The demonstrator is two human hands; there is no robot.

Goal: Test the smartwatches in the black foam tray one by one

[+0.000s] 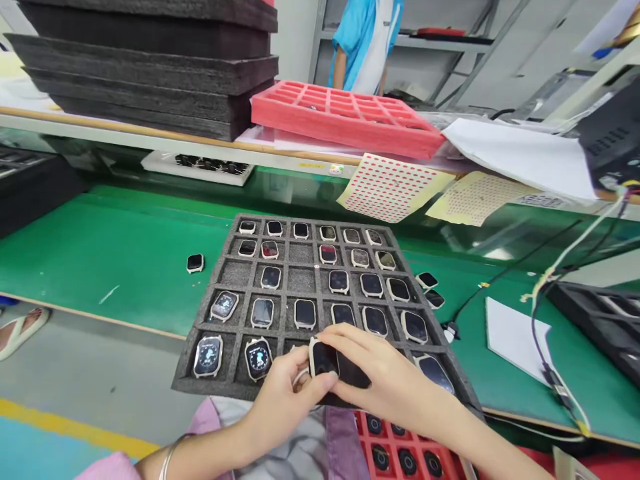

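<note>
Watch [324, 359] sits off its slot, raised over the near part of the black tray [186, 375], its dark screen facing up. The left hand [283, 392] pinches it at its near side, thumb against the screen's lower edge, while the right hand [383, 365] closes on it from the other side, fingers over the top edge and thumb below. Handling of this one looks under way and unfinished. Beyond the grip, watches fill most slots, but not every one. To the left of it, three screens glow: two in the nearest row, one [225, 305] in the row behind; the others look mostly dark, and whether those have had their turn cannot be told. Three more lie outside the tray on the green table [125, 227]: one [195, 262] far left of the grip, two beyond it to the right.
</note>
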